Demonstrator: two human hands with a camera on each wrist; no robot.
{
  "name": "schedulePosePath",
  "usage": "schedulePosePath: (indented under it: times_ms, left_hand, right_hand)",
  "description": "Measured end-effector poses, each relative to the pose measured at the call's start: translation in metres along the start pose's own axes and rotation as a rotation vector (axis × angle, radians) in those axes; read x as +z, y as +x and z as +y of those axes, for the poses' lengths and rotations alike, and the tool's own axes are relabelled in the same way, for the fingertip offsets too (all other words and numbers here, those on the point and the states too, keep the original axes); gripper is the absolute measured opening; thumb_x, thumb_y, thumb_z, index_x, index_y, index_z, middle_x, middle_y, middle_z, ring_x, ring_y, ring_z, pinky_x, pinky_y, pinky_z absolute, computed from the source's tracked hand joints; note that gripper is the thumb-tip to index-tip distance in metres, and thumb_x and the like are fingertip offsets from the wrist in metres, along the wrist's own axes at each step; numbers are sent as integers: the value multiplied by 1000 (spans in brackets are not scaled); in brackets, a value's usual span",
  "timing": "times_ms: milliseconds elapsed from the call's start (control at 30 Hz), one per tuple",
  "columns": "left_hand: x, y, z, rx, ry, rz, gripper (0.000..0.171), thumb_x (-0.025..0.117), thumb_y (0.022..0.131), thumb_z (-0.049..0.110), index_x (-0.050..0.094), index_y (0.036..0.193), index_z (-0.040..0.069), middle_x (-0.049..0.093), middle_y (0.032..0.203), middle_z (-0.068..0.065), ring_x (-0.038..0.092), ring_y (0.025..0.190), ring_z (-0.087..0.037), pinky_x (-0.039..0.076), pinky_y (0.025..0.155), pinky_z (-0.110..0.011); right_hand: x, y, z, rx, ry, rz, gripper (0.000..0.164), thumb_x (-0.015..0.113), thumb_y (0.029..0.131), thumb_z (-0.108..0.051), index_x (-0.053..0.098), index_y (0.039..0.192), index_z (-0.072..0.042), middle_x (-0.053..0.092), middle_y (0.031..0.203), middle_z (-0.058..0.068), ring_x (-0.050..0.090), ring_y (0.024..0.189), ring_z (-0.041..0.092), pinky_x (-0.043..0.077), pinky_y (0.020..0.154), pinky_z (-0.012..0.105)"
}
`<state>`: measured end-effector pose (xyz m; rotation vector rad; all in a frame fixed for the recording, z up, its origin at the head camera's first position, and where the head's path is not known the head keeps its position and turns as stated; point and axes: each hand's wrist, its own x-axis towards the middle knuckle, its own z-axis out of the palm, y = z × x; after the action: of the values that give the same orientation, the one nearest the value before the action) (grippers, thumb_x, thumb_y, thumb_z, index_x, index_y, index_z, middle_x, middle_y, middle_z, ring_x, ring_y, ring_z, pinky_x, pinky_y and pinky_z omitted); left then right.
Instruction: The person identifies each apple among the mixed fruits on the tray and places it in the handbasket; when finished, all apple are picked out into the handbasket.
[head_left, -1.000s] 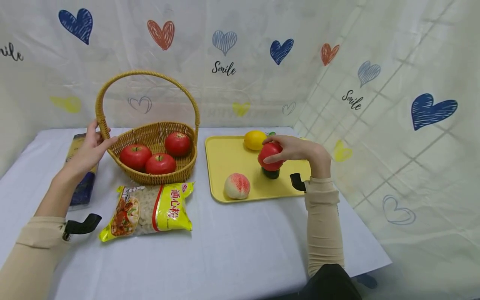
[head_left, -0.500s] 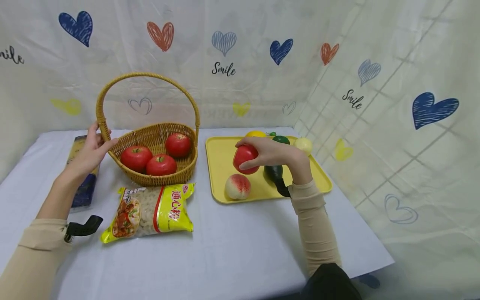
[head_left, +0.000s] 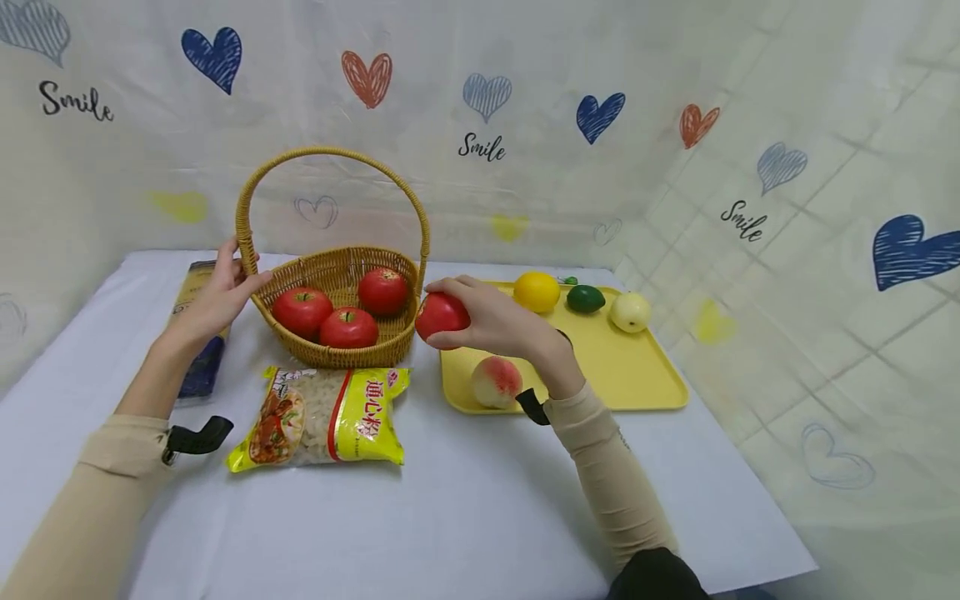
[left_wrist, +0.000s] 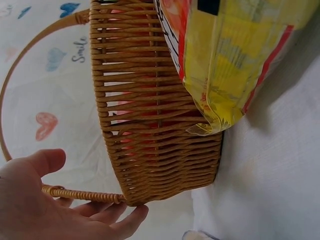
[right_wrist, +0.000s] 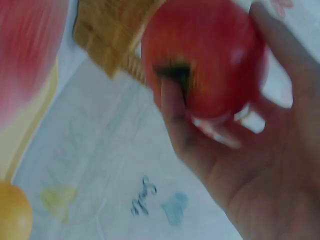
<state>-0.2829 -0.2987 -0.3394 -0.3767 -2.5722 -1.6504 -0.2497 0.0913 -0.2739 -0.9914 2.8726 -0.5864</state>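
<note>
My right hand (head_left: pixel 495 321) holds a red apple (head_left: pixel 442 318) just beside the right rim of a wicker basket (head_left: pixel 345 357). In the right wrist view, the fingers (right_wrist: pixel 175 107) reach the apple's green stem hollow, with the thumb side on the opposite face. Inside the basket lie three more red apples (head_left: pixel 302 312). At the basket's left side my left hand (head_left: pixel 217 300) grips the base of the tall handle (left_wrist: pixel 85 194), fingers behind it and thumb in front. The thumb (left_wrist: pixel 50 161) stands clear of the handle in the left wrist view.
A yellow tray (head_left: pixel 637 383) to the right bears a peach (head_left: pixel 497 382), a lemon (head_left: pixel 536 292), a dark green fruit (head_left: pixel 585 298) and a pale round fruit (head_left: pixel 630 312). A pasta bag (head_left: pixel 322 417) lies before the basket. A blue-and-yellow packet (head_left: pixel 201 367) lies left.
My right hand has carried the apple leftward from over the tray to the basket's right edge. The left hand stays at the handle. The head view has turned slightly left.
</note>
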Motion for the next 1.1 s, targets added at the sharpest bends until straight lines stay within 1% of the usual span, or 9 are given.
schedulePosePath:
  times_ms: [200, 267, 333, 400, 467, 633, 733, 867, 1100]
  left_hand:
    - [1, 0, 1, -1, -15, 7, 75, 41, 99, 38, -15, 148, 26, 32, 135, -31, 25, 135, -41, 12, 112, -64]
    - [2, 1, 2, -5, -21, 3, 76, 41, 99, 37, -17, 148, 25, 31, 138, -31, 23, 137, -41, 12, 113, -63]
    - [3, 3, 3, -6, -22, -4, 77, 41, 100, 36, -17, 148, 25, 30, 139, -32, 22, 138, -42, 12, 113, -63]
    - [4, 6, 2, -9, -26, -13, 77, 41, 100, 34, -18, 148, 24, 28, 141, -32, 20, 139, -41, 11, 113, -62]
    - [4, 7, 1, -11, -24, -11, 76, 40, 100, 33, -19, 148, 24, 28, 140, -32, 21, 138, -41, 12, 113, -62]
    - [2, 4, 0, -16, -26, 1, 76, 40, 100, 34, -18, 148, 22, 31, 137, -31, 25, 135, -39, 14, 113, -60]
    - [2, 5, -1, -19, -25, -9, 77, 40, 100, 35, -18, 148, 23, 31, 137, -31, 25, 135, -38, 14, 114, -60]
    - [1, 5, -2, -25, -24, -12, 77, 40, 100, 35, -19, 148, 23, 30, 139, -31, 23, 137, -39, 12, 114, -61]
    - [2, 4, -2, -19, -22, 2, 78, 41, 100, 35, -19, 148, 24, 30, 139, -30, 23, 137, -40, 13, 113, -61]
  right_hand:
    - [26, 29, -12, -22, 3, 211, 69, 68, 79, -52, 41, 138, -28, 45, 136, -1, 54, 106, 13, 53, 86, 26]
    - [31, 35, -12, -41, 4, 245, 69, 69, 80, -49, 41, 138, -27, 46, 134, 0, 54, 107, 13, 53, 88, 27]
    - [34, 40, -12, -54, -8, 252, 70, 70, 79, -47, 40, 139, -25, 46, 132, 1, 54, 107, 14, 53, 88, 27]
    - [35, 46, -13, -68, -47, 233, 70, 70, 79, -47, 40, 139, -23, 46, 132, 3, 53, 109, 16, 53, 89, 28]
    - [35, 53, -17, -83, -83, 187, 71, 71, 79, -46, 41, 138, -21, 46, 133, 5, 51, 110, 19, 53, 88, 30]
    - [43, 77, -26, -108, -200, 82, 69, 68, 81, -48, 40, 138, -20, 46, 133, 6, 51, 108, 20, 52, 86, 29]
    - [50, 88, -24, -83, -248, 41, 69, 66, 83, -49, 39, 139, -19, 47, 130, 7, 53, 105, 20, 52, 85, 29]
    - [54, 98, -23, -40, -267, -12, 70, 65, 84, -49, 37, 140, -18, 48, 128, 8, 54, 104, 21, 51, 86, 30]
    - [52, 104, -29, 8, -286, -109, 70, 64, 85, -47, 33, 141, -19, 43, 132, 10, 51, 109, 24, 50, 89, 32]
